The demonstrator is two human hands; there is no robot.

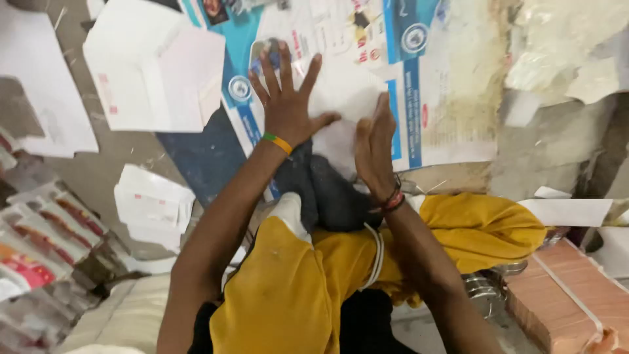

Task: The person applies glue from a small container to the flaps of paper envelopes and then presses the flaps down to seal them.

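My left hand (286, 99) lies flat with fingers spread on a white sheet of paper (347, 98) that rests on a blue and white printed poster (419, 78) on the floor. My right hand (375, 145) stands on edge against the same white sheet, fingers together, pressing along it. Both wrists wear bands. My legs in yellow cloth (308, 282) are folded below the hands.
A stack of white folded paper pieces (154, 72) lies at the upper left, a smaller stack (154, 206) nearer my left arm. Printed packets (39, 242) line the left edge. A tied pink bundle (570, 295) sits at the lower right. A white strip (570, 211) lies at right.
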